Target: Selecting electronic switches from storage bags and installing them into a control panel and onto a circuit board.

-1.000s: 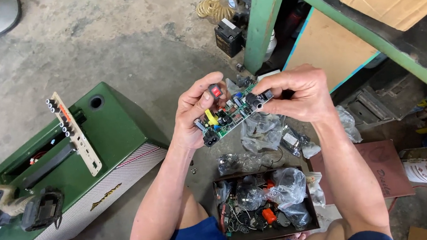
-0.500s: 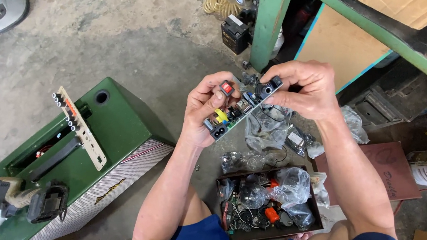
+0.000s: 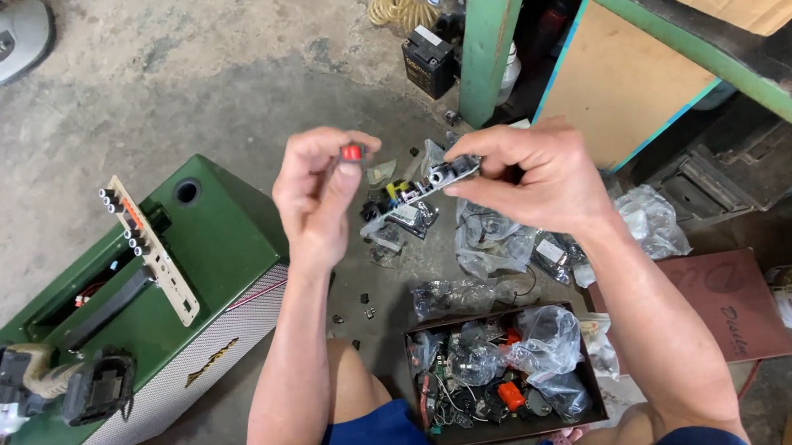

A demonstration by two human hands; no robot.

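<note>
Two bare forearms in view, no sleeves, no gloves, no watch or bands at wrists. Left hand (image 3: 321,195) and right hand (image 3: 540,182) bare, no rings visible. Veins and tendons stand out along right forearm. Blue shorts (image 3: 377,444) at bottom edge, plain fabric, no visible markings. Bare knee and thigh show above shorts between forearms. Second strip of blue cloth at lower right corner, by right elbow.
</note>
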